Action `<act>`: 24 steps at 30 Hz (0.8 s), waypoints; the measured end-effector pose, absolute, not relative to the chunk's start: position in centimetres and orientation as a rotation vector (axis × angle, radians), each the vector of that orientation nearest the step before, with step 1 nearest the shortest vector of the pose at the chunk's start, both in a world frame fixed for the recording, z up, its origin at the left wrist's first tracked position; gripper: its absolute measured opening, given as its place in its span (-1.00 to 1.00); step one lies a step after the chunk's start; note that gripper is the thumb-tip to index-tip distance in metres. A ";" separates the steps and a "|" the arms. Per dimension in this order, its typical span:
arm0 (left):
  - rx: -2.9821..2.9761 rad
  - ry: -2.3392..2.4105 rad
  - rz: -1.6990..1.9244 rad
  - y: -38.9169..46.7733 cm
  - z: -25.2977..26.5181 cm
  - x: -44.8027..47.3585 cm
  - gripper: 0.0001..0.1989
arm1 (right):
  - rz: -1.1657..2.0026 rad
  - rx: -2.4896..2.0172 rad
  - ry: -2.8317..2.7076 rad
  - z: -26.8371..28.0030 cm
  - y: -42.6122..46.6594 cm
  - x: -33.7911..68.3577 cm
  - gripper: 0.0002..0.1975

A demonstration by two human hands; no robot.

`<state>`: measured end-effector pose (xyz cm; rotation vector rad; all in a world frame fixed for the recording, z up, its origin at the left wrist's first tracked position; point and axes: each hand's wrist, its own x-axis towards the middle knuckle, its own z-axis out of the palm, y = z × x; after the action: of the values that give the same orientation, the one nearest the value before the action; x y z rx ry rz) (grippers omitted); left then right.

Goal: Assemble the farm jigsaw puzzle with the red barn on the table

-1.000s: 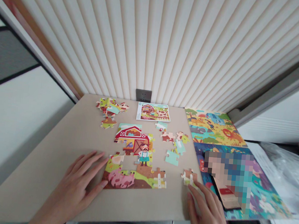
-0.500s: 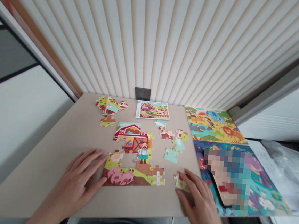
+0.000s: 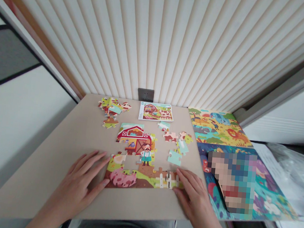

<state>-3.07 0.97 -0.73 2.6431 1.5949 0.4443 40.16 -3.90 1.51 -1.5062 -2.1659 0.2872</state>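
Note:
A partly assembled farm jigsaw puzzle lies on the table, showing a red barn, a farmer and a pink pig. At its left edge my left hand rests with fingers spread, the fingertips by the pig corner. My right hand grips a white-fence puzzle piece between thumb and fingers, flat on the table against the bottom row's right end. A thin gap shows at the joint, and the fingers cover the piece's right side.
Loose pieces lie right of the puzzle, and a pile of pieces sits at the back left. A picture card is near the wall. On the right are a safari puzzle, a sea-themed picture and a blurred-out phone.
My right hand has moved left with the fence piece, bringing it up to the bottom row's end. The left hand stays where it was.

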 end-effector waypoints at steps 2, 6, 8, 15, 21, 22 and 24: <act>2.648 1.595 0.438 1.0 -0.7 -3.0 -0.32 | 0.312 -1.485 -2.175 1.6 -3.6 39.8 -0.45; 2.662 1.595 0.454 1.0 -0.7 -3.0 -0.33 | 0.357 -1.491 -2.180 1.8 -3.6 39.4 -0.44; 2.666 1.595 0.454 1.0 -0.7 -3.0 -0.33 | 0.357 -1.508 -2.169 1.7 -3.6 39.2 -0.47; 2.659 1.598 0.450 1.0 -0.6 -3.0 -0.33 | 0.265 -1.565 -2.138 1.2 -3.7 38.6 -0.47; 2.672 1.594 0.466 1.0 -0.8 -3.0 -0.33 | 0.213 -1.554 -2.155 1.1 -3.8 38.6 -0.46; 2.677 1.592 0.466 1.0 -0.8 -3.0 -0.33 | 0.194 -1.550 -2.154 1.2 -3.8 38.6 -0.47; 2.683 1.594 0.467 1.1 -0.8 -3.0 -0.33 | 0.149 -1.543 -2.152 1.2 -3.9 38.5 -0.49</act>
<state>-3.03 1.07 -0.79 2.6828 1.5944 0.4675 38.54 -3.86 1.20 -1.5432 -2.1517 0.1486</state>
